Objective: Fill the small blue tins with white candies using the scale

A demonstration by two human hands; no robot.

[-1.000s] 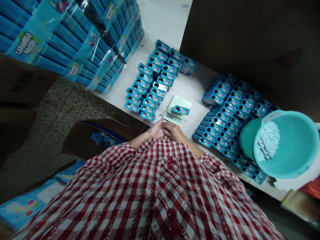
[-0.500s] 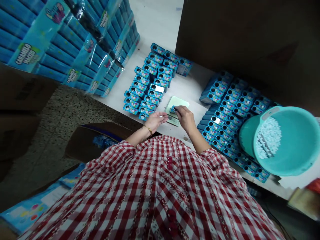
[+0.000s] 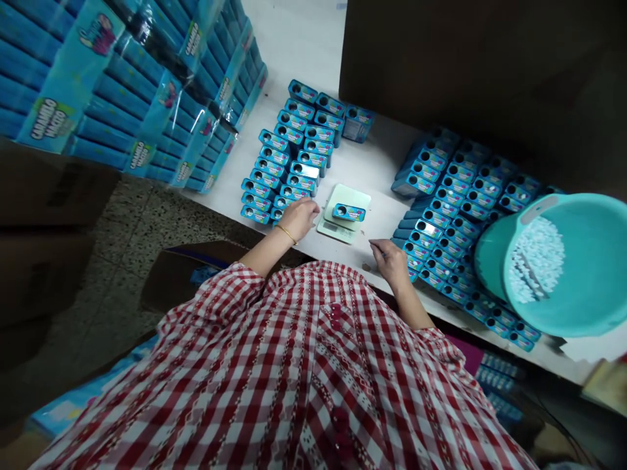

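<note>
A slim blue tin (image 3: pixel 349 212) with a round dark hole in its top stands alone on a pale kitchen scale (image 3: pixel 353 192). At the scale's left edge is my left hand (image 3: pixel 298 220), palm down with its fingers curled in; whatever they hold is hidden. My right hand (image 3: pixel 390 262) rests low over the table to the right of the scale. Its fingers are loosely bent and apart from the tin, with nothing visible in them. Rows of similar tins (image 3: pixel 274 156) stand to the left of the scale, close to my left hand.
More blue tins (image 3: pixel 445 225) fill the table on the right. Beside them a teal bucket (image 3: pixel 588 274) holds small white pieces (image 3: pixel 539 258). Wrapped stacks of blue packs (image 3: pixel 117 91) rise at the left. An open carton (image 3: pixel 181 274) sits below the table edge.
My right hand has let go of the tin on the scale and drawn back to the right. My left hand, palm up with small white pieces before, has turned over and closed.
</note>
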